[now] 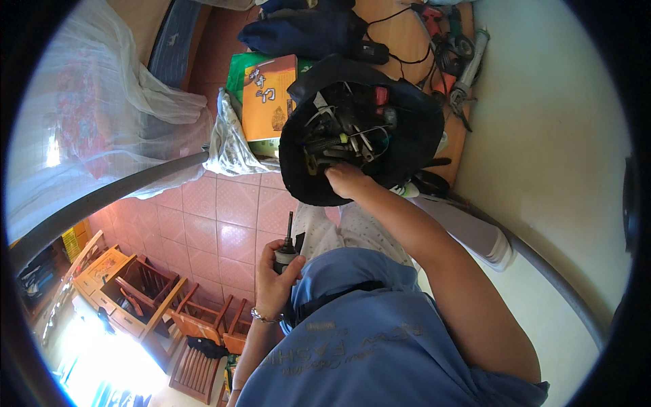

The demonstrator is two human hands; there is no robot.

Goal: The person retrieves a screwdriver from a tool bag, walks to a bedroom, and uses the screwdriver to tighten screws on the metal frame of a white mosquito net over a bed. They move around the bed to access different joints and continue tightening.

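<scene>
Clock directions were taken from the view's centre, 12 at the top. Left hand [271,288], 7 o'clock, was closed around a dark tool [285,256] with a grey band; fingers and thumb wrapped its body, and its thin shaft pointed to 12. Tool sat just left of the blue shirt [366,359], well apart from the bag [420,125]. Bracelet [263,317] on the left wrist.

Right hand [347,181], 1 o'clock and close to centre, reached over the near rim into the black bag. Fingertips were hidden among the contents; couldn't tell how far open the grip was or if it held anything. Bag stood open at 1, full of mixed hand tools: a screwdriver [327,143] with a yellow-green and dark handle lay just past the right hand, a red item [382,95] nearer the far side.

An orange book [271,91] lay at 11, beside the bag. Dark blue cloth [291,34] at 12. Wooden table [392,37] at 1, carrying a red power tool [429,19] and tangled cables. White net [135,95] hung at 10. Desk [114,273] at 8, chair [195,373] at 7, pink tiled floor [235,234] between desk and bag. Pale wall [549,115] at 2.
</scene>
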